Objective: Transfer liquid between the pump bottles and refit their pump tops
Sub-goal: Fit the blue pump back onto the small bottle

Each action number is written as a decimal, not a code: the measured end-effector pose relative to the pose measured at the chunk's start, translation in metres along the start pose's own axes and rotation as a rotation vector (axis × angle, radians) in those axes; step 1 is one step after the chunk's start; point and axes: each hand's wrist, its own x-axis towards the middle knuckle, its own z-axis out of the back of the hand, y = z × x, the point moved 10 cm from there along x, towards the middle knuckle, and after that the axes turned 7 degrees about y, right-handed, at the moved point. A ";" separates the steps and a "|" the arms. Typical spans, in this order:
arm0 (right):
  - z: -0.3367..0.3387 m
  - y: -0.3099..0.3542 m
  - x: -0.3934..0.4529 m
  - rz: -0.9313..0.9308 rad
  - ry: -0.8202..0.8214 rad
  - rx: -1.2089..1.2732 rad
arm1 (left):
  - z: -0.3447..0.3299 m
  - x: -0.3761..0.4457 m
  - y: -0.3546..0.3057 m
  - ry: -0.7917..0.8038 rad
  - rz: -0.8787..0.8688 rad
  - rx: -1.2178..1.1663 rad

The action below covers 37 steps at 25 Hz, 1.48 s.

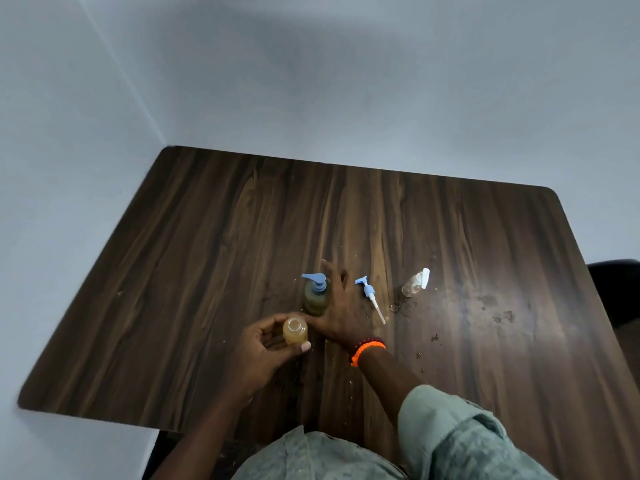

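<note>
The left hand [266, 344] is curling round the open amber bottle [295, 330], steadying it for refitting; the right hand [337, 311], fingers spread, is resting beside the capped green bottle [316, 297]; the loose pump top [370, 296] is lying just beyond its right side, apparently awaiting pickup.

An open amber bottle [295, 330] stands upright near the front of the tabletop [194, 258], its neck bare. Just behind it a greenish bottle [316, 299] stands upright with a blue pump fitted. A loose blue-and-white pump top [370, 294] lies flat to the right, tube pointing forward
</note>
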 end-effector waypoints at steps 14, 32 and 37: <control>0.044 -0.087 0.023 -0.191 -0.070 -0.322 | -0.034 -0.002 -0.011 0.102 -0.031 0.007; 0.208 0.044 -0.156 0.302 -0.448 0.573 | -0.113 0.022 -0.038 0.112 -0.097 0.050; 0.208 0.050 -0.156 0.366 -0.443 0.523 | -0.125 0.022 -0.048 0.118 -0.120 0.073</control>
